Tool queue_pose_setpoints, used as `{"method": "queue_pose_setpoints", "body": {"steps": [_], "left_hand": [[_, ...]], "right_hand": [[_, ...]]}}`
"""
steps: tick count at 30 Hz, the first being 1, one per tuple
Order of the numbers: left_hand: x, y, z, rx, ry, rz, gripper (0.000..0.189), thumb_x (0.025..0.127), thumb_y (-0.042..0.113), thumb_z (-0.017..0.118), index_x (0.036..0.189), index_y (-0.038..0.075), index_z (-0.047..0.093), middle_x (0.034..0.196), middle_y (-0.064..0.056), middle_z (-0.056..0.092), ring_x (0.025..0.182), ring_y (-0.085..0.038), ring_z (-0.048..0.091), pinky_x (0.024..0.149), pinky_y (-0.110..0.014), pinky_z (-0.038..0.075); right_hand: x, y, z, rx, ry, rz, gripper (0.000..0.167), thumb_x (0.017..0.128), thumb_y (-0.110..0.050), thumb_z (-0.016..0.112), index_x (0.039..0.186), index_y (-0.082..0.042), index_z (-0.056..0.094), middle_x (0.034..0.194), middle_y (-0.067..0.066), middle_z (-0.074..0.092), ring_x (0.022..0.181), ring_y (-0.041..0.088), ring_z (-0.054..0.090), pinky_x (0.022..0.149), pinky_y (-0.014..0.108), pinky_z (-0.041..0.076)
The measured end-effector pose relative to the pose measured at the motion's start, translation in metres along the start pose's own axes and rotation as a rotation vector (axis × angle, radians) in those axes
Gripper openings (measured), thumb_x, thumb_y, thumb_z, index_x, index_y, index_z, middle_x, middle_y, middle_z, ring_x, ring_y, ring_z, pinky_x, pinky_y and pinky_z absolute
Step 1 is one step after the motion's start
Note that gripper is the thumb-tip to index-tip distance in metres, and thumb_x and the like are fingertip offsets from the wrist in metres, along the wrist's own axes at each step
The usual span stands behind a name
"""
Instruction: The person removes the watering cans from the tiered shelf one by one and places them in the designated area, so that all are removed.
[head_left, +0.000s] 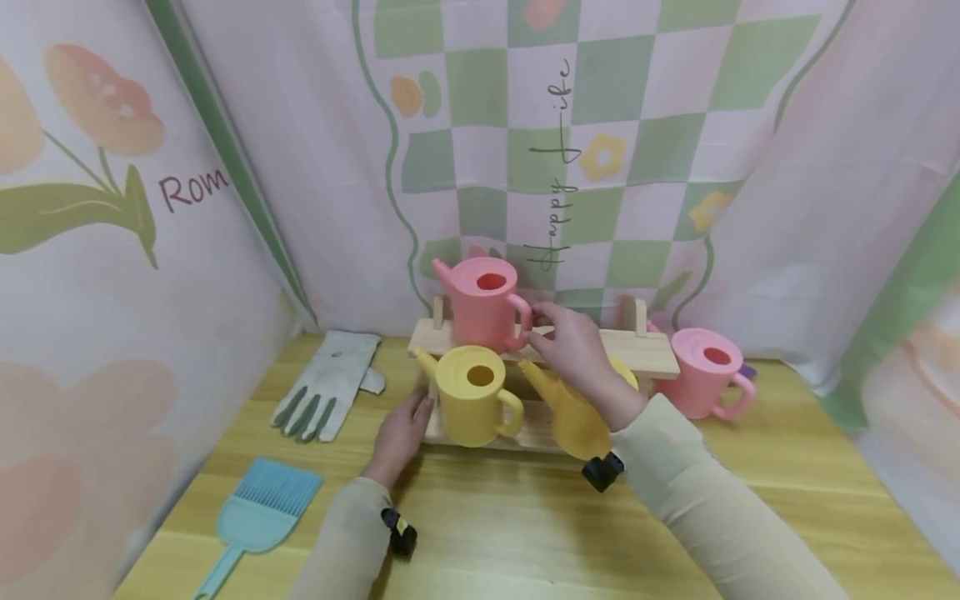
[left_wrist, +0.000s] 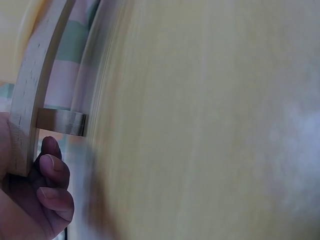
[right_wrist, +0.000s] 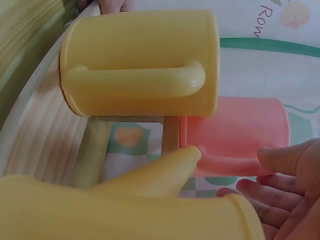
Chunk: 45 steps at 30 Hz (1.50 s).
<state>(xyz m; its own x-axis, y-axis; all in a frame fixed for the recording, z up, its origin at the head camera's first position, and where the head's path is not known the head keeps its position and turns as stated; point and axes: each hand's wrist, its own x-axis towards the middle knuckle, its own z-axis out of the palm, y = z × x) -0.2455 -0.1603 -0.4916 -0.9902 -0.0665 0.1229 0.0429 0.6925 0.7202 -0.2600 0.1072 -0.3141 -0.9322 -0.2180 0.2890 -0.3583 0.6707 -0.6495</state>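
Observation:
A pink watering can (head_left: 482, 312) stands on the upper board of a small two-tier wooden shelf (head_left: 618, 350), spout to the left. My right hand (head_left: 573, 346) is at its handle, the thumb touching or just beside it and the fingers (right_wrist: 272, 197) extended, not wrapped round it. A yellow watering can (head_left: 468, 408) stands on the lower board at the left. Beside it, another yellow watering can (head_left: 573, 417) is partly hidden by my right forearm. My left hand (head_left: 401, 433) grips the left end of the lower board, fingers curled beneath it (left_wrist: 55, 185).
Right of the shelf stands another pink watering can (head_left: 697, 375), with a small purple thing partly hidden behind it. A grey-white glove (head_left: 326, 387) and a light blue dustpan-like scoop with comb teeth (head_left: 262, 508) lie on the wooden table (head_left: 510, 533) at left. Printed curtains (head_left: 322, 167) hang behind.

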Motion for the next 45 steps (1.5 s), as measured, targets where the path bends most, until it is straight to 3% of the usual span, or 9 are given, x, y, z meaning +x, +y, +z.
{"method": "queue_pose_setpoints", "body": {"steps": [9, 14, 19, 27, 29, 32, 34, 45], "left_hand": [[-0.001, 0.006, 0.003, -0.007, -0.023, -0.037, 0.049, 0.104, 0.039, 0.043, 0.145, 0.012, 0.047, 0.144, -0.014, 0.049, 0.128, -0.040, 0.048, 0.107, -0.055, 0.037], [-0.001, 0.006, 0.004, -0.013, -0.026, -0.034, 0.050, 0.104, 0.039, 0.043, 0.145, 0.012, 0.047, 0.144, -0.015, 0.049, 0.128, -0.041, 0.048, 0.106, -0.055, 0.037], [0.000, 0.006, 0.005, -0.015, -0.023, -0.023, 0.050, 0.104, 0.040, 0.042, 0.145, 0.012, 0.047, 0.144, -0.014, 0.050, 0.128, -0.040, 0.048, 0.106, -0.055, 0.038], [0.000, 0.003, 0.006, -0.019, -0.027, -0.025, 0.052, 0.104, 0.043, 0.041, 0.146, 0.014, 0.046, 0.145, -0.013, 0.048, 0.129, -0.040, 0.047, 0.107, -0.055, 0.037], [0.000, 0.003, 0.005, -0.019, -0.031, -0.031, 0.052, 0.104, 0.044, 0.041, 0.147, 0.014, 0.046, 0.146, -0.013, 0.048, 0.129, -0.041, 0.047, 0.107, -0.056, 0.037], [0.000, 0.002, 0.003, -0.021, -0.031, -0.038, 0.052, 0.104, 0.044, 0.041, 0.147, 0.015, 0.045, 0.146, -0.013, 0.047, 0.130, -0.041, 0.046, 0.107, -0.056, 0.036], [0.000, 0.002, 0.002, -0.023, -0.031, -0.037, 0.052, 0.104, 0.043, 0.041, 0.147, 0.014, 0.045, 0.146, -0.013, 0.047, 0.130, -0.041, 0.046, 0.108, -0.056, 0.035], [0.000, -0.003, 0.001, -0.029, -0.035, -0.047, 0.054, 0.103, 0.046, 0.040, 0.148, 0.016, 0.044, 0.148, -0.012, 0.045, 0.132, -0.041, 0.044, 0.109, -0.057, 0.033]], "right_hand": [[0.004, 0.000, 0.003, -0.032, 0.051, 0.003, 0.011, 0.093, -0.010, 0.065, 0.103, -0.006, 0.065, 0.106, 0.014, 0.071, 0.098, 0.031, 0.067, 0.081, 0.043, 0.057], [0.003, 0.002, 0.002, -0.032, 0.078, -0.023, 0.012, 0.094, -0.006, 0.063, 0.106, -0.003, 0.063, 0.108, 0.016, 0.070, 0.100, 0.032, 0.067, 0.081, 0.044, 0.057], [-0.001, 0.004, -0.003, -0.047, 0.154, -0.048, 0.016, 0.094, -0.005, 0.060, 0.110, -0.002, 0.063, 0.109, 0.016, 0.070, 0.099, 0.031, 0.067, 0.083, 0.044, 0.056], [-0.010, 0.004, -0.024, -0.015, 0.276, -0.104, 0.022, 0.092, -0.002, 0.062, 0.112, 0.007, 0.063, 0.108, 0.025, 0.069, 0.100, 0.037, 0.067, 0.097, 0.047, 0.047], [-0.012, 0.005, -0.030, -0.013, 0.295, -0.108, 0.022, 0.092, -0.003, 0.063, 0.112, 0.007, 0.064, 0.107, 0.024, 0.069, 0.098, 0.037, 0.068, 0.093, 0.046, 0.051], [-0.016, 0.007, -0.038, 0.002, 0.303, -0.103, 0.022, 0.092, -0.003, 0.062, 0.111, 0.007, 0.065, 0.106, 0.024, 0.070, 0.097, 0.036, 0.069, 0.091, 0.045, 0.053], [-0.019, 0.009, -0.044, 0.007, 0.306, -0.088, 0.021, 0.093, -0.004, 0.062, 0.111, 0.005, 0.065, 0.107, 0.024, 0.070, 0.097, 0.037, 0.069, 0.083, 0.049, 0.056], [-0.037, 0.022, -0.073, 0.070, 0.294, -0.008, 0.028, 0.097, -0.009, 0.059, 0.120, 0.006, 0.061, 0.116, 0.024, 0.067, 0.107, 0.035, 0.065, 0.091, 0.046, 0.052]]}}
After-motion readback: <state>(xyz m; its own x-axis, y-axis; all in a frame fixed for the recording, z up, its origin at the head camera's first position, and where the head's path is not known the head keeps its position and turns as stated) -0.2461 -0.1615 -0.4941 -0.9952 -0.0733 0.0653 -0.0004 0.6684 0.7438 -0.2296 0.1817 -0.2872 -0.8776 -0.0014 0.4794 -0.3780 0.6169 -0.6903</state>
